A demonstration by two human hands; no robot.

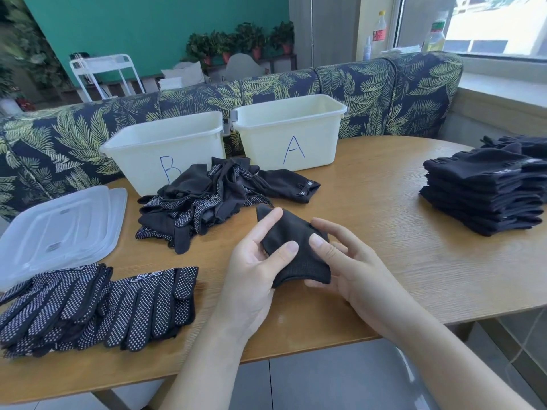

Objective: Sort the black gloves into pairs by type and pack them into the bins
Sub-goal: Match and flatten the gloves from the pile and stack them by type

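Both my hands are on one plain black glove [296, 247], folded, held just above the table [384, 202] near the middle of its front edge. My left hand [254, 261] has thumb on top and fingers curled under the glove's left side; my right hand [343, 261] pinches the right side, thumb on top, fingers loosely bent behind. Unsorted pile of mixed gloves [204, 196], plain and dotted, sits just behind my hands, touching the front of bin B [165, 146]. Bin A [293, 128] is right beside B along the table's back edge; I can't see any gloves inside either. Dotted gloves [97, 309] are laid out flat at the front left corner, overlapping. Neat stack of plain gloves [482, 190] at the right edge. Clear lids [59, 229] stacked at the left edge, behind the dotted ones.
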